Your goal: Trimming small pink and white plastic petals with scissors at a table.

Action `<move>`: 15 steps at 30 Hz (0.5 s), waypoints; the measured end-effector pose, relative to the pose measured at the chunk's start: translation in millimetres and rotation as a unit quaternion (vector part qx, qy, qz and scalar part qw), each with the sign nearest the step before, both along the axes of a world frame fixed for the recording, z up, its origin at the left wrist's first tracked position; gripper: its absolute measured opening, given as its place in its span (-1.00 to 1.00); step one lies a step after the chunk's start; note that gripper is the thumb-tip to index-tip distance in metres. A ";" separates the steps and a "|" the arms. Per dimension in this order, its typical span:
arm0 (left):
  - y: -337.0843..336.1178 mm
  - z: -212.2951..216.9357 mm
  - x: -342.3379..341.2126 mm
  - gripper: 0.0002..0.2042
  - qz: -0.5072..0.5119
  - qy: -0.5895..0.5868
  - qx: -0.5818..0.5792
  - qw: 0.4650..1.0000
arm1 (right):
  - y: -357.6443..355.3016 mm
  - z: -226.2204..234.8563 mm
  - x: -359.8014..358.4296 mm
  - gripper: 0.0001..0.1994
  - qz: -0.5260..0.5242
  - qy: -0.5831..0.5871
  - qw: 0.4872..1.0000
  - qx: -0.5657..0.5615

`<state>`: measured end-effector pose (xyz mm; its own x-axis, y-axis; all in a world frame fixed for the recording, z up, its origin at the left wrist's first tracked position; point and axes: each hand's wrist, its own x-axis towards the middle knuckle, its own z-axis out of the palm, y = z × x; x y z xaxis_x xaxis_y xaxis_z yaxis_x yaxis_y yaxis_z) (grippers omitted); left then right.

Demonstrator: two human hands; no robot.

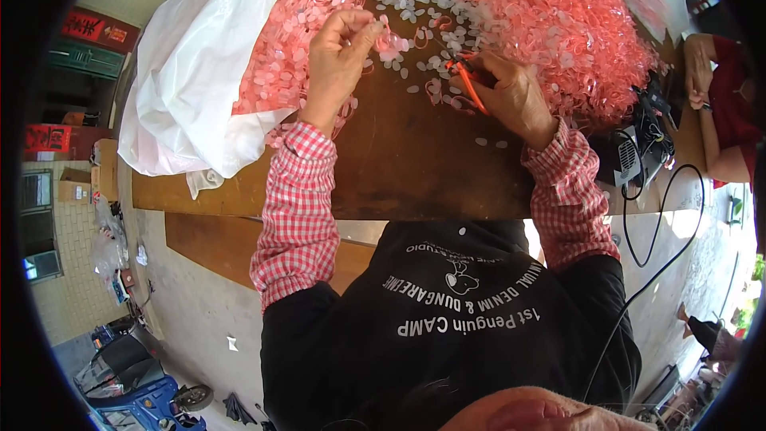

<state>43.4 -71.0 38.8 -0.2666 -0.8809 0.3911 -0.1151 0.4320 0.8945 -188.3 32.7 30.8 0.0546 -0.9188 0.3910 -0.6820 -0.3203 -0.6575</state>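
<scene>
My left hand (337,64) pinches a small cluster of translucent pink plastic pieces (391,44) between thumb and fingers above the table. A little to the right, my right hand (515,94) is closed around orange-handled cutters (469,86). Their dark tips point up and left, toward the pink pieces but apart from them. Small whitish oval plastic bits (411,12) lie scattered on the wood behind and between my hands. A few thin pink loops lie just below the cutters. Some of the cutters' handle is hidden in my palm.
A large heap of pink plastic pieces (550,24) covers the table's far right. At left, another pink heap (275,64) lies against a white plastic bag (203,64). A black cable (666,211) hangs over the brown table's (431,160) right edge. Another person's hands (700,72) rest at far right.
</scene>
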 end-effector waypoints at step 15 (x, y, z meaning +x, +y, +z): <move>31.7 -20.4 -29.4 -0.84 -0.168 0.305 0.263 0.900 | -4.8 -0.4 3.7 -0.48 0.024 0.046 0.998 -0.042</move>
<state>14.0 -39.3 18.4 -0.4292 -0.8969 0.1069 0.5239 -0.1508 0.8383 -184.6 27.9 30.4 0.1371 -0.8781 0.4584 -0.7208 -0.4058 -0.5620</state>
